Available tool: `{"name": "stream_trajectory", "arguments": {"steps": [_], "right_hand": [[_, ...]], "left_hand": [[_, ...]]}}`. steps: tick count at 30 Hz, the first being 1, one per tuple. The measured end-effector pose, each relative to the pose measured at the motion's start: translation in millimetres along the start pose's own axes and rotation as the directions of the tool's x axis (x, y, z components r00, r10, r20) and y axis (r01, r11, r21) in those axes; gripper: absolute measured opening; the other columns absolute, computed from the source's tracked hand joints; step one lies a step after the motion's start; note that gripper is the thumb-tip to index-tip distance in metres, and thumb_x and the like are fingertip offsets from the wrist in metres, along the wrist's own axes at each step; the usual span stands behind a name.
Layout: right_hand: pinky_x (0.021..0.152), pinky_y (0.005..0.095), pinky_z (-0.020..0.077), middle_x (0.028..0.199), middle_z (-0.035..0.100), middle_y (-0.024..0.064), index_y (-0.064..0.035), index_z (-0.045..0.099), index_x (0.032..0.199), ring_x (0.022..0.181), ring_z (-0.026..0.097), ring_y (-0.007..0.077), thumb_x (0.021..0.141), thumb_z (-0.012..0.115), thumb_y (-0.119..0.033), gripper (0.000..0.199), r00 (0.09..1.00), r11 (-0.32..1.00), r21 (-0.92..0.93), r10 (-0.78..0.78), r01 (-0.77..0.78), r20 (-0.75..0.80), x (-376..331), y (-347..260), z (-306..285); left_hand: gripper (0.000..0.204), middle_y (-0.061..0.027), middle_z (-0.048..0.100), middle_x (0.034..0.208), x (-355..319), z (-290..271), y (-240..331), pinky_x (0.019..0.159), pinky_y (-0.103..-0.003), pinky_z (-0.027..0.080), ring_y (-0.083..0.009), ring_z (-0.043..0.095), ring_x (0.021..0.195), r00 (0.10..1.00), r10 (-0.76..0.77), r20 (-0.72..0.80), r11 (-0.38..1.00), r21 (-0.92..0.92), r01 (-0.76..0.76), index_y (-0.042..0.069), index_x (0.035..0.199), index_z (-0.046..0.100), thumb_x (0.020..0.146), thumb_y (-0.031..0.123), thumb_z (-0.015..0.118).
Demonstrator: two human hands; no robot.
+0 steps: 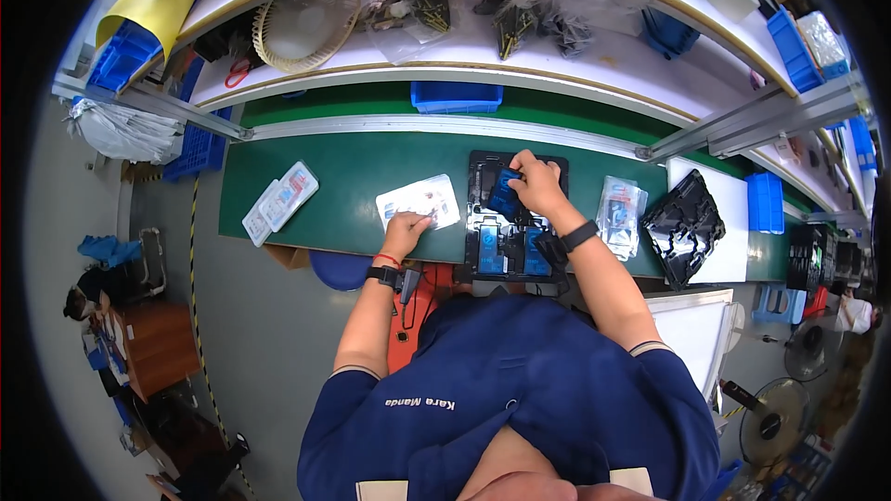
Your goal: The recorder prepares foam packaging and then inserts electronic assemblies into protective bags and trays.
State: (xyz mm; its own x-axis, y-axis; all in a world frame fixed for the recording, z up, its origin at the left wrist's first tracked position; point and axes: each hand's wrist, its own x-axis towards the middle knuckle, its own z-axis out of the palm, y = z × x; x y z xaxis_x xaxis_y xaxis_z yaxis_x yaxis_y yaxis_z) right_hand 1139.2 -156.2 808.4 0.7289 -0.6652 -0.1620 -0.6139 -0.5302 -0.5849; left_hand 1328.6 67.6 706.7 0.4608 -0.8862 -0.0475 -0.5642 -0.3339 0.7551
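Observation:
On the green worktop, my left hand (405,233) has its fingers curled at the near edge of a flat white printed package (436,199), thumb and fingertips on it. To its right lies a black moulded tray (480,163) with flat blue phone batteries in its pockets, among them one battery (489,246) at the near left and another battery (537,255) at the near right. My right hand (538,186) reaches over the tray's far part, fingers closed on the edge of a tilted dark blue battery (504,195). The fingertips' undersides are hidden.
Two clear-and-white packages (290,193) lie at the left. Right of the tray are more clear packages (620,213) and an empty black tray (685,223) on a white board. A shelf (390,79) with a basket (308,28) and bagged parts spans the back; a blue bin (457,96) sits below it.

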Motion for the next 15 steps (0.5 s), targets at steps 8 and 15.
{"name": "stream_trajectory", "arguments": {"steps": [8,15], "right_hand": [[0.081,0.032,0.0346,0.077,0.062,0.007,-0.0068,0.049,0.092,0.074,0.054,0.0211,0.072,0.066,-0.006,0.025,0.966,0.782,0.6,-0.008,0.167,-0.258,-46.6,-32.0,-59.1],[0.086,0.0323,0.0318,0.085,0.057,0.005,-0.0065,0.052,0.091,0.089,0.046,0.0235,0.073,0.063,-0.003,0.022,0.813,0.888,0.031,-0.406,0.459,-0.418,-66.8,-57.2,-88.8]], "left_hand": [[0.008,-0.0038,0.063,0.068,13.8,-19.5,52.6,0.057,-0.021,0.042,-0.0068,0.053,0.061,0.955,-0.288,-0.07,0.788,-0.584,0.195,0.0,0.074,0.065,0.076,0.008,0.066],[0.014,-0.0113,0.064,0.072,11.0,-34.6,161.6,0.079,-0.036,0.043,-0.0283,0.058,0.071,0.951,0.267,-0.156,0.949,-0.131,-0.287,0.002,0.069,0.064,0.064,0.011,0.073]]}}
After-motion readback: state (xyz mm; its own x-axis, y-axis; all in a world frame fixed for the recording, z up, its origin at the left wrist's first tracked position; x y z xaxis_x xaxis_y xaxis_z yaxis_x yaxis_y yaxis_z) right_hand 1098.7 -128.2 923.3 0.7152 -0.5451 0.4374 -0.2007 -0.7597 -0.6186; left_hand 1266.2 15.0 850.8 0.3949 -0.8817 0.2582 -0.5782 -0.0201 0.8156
